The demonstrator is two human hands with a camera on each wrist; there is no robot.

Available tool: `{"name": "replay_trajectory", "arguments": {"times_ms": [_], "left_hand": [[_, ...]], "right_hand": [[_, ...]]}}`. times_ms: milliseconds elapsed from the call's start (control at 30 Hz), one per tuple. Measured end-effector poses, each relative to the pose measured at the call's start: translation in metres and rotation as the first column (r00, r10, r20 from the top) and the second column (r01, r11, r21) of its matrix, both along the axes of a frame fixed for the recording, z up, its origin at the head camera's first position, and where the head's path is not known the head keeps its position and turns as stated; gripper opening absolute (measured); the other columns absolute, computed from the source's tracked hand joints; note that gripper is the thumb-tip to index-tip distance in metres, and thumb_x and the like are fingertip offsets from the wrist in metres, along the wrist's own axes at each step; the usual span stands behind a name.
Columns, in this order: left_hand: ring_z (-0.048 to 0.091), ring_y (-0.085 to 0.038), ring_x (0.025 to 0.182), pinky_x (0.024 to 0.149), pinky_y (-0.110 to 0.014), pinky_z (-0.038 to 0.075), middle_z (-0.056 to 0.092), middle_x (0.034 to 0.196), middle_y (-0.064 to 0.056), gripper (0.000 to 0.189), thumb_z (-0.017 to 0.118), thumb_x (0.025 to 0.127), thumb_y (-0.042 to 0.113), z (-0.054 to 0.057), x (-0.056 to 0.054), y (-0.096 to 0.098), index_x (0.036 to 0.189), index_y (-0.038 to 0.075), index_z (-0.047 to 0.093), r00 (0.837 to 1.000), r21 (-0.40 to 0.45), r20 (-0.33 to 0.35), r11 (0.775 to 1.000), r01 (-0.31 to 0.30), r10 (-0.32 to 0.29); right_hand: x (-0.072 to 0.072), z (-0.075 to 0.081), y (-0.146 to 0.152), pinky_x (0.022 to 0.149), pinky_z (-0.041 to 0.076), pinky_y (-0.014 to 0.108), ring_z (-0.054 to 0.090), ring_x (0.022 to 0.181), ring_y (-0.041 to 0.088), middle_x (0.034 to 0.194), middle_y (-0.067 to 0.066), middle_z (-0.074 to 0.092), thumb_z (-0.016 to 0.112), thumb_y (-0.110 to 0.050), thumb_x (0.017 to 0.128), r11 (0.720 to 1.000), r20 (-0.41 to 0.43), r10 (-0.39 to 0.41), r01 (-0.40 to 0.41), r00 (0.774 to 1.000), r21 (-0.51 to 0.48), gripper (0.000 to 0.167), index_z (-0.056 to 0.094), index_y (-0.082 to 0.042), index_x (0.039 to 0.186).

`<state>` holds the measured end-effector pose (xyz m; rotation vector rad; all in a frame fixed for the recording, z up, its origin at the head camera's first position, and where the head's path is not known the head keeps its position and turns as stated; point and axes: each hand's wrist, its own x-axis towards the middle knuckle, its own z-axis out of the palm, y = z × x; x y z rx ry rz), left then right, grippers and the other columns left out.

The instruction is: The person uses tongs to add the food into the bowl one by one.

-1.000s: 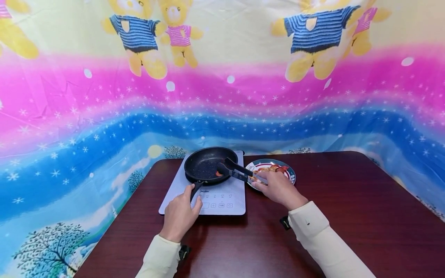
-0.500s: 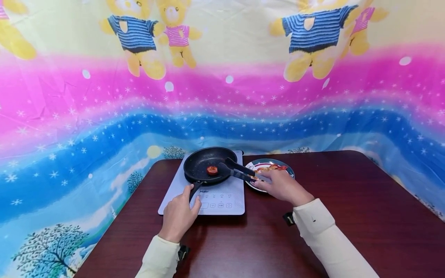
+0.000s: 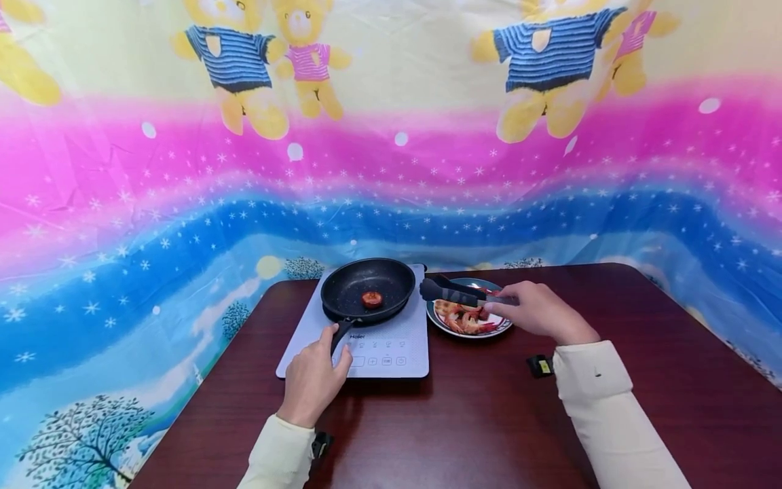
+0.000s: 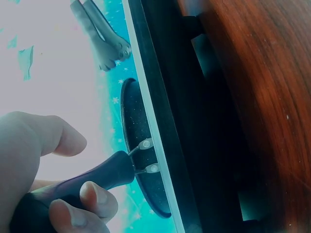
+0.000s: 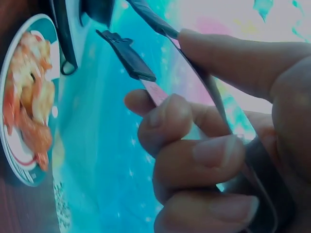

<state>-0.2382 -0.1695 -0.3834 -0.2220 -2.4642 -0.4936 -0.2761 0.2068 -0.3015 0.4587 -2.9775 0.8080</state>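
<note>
My left hand (image 3: 314, 377) grips the black handle (image 4: 92, 179) of a frying pan (image 3: 342, 288), which stands on a white induction cooktop (image 3: 293, 356). In the pan lies a round red slice (image 3: 372, 299) that looks like tomato. Black-tipped metal tongs (image 3: 452, 292) are held in my right hand (image 3: 540, 309), raised over the plate's far side. In the right wrist view the two arms of the tongs stand apart, with nothing between the parts that show. Below them, a plate (image 5: 56, 77) with a green rim bears orange-red food (image 3: 464, 319) that looks like cooked shrimp.
The cooktop and the plate stand side by side towards the back of a dark red wooden table (image 3: 476, 428). Behind the table hangs a printed cloth (image 3: 391, 170) with bears and snowflakes. The cooktop's touch controls (image 3: 386, 361) face me.
My right hand has moved right with the tongs, from inside the pan to over the plate. The red slice, earlier partly hidden by the tongs, now lies uncovered. The left hand has stayed in place.
</note>
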Motion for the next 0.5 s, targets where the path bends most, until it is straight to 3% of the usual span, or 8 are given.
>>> {"name": "replay_trajectory", "arguments": {"times_ms": [200,333,500], "left_hand": [[0.040,-0.011,0.043,0.040,-0.029,0.031,0.058,0.059,-0.004,0.042,0.067,0.087,0.025,-0.001,-0.001,-0.001,0.126,0.008,0.062,1.000,0.004,-0.008,1.000,0.003,-0.003],[0.040,-0.011,0.043,0.040,-0.029,0.031,0.058,0.058,-0.004,0.042,0.067,0.087,0.024,-0.002,-0.001,-0.001,0.125,0.008,0.062,1.000,0.000,-0.015,1.000,0.007,-0.007],[0.039,-0.010,0.043,0.040,-0.029,0.031,0.058,0.059,-0.003,0.042,0.067,0.087,0.025,-0.001,-0.001,-0.001,0.125,0.007,0.061,1.000,0.001,-0.013,1.000,0.008,-0.008]], "right_hand": [[0.005,0.006,0.026,0.064,0.046,0.038,0.057,0.070,0.018,0.078,0.005,0.063,0.059,-0.047,0.092,1.000,0.071,-0.005,0.003,0.997,0.024,0.054,0.065,-0.001,0.118],[0.011,0.009,0.042,0.069,0.050,0.040,0.062,0.075,0.016,0.093,0.006,0.068,0.062,-0.046,0.090,0.999,0.115,-0.009,0.003,0.993,0.052,0.057,0.063,0.002,0.120],[0.016,0.011,0.058,0.067,0.049,0.038,0.061,0.074,0.015,0.089,0.003,0.067,0.065,-0.044,0.089,0.998,0.142,-0.009,0.000,0.990,0.067,0.057,0.063,0.003,0.121]]}}
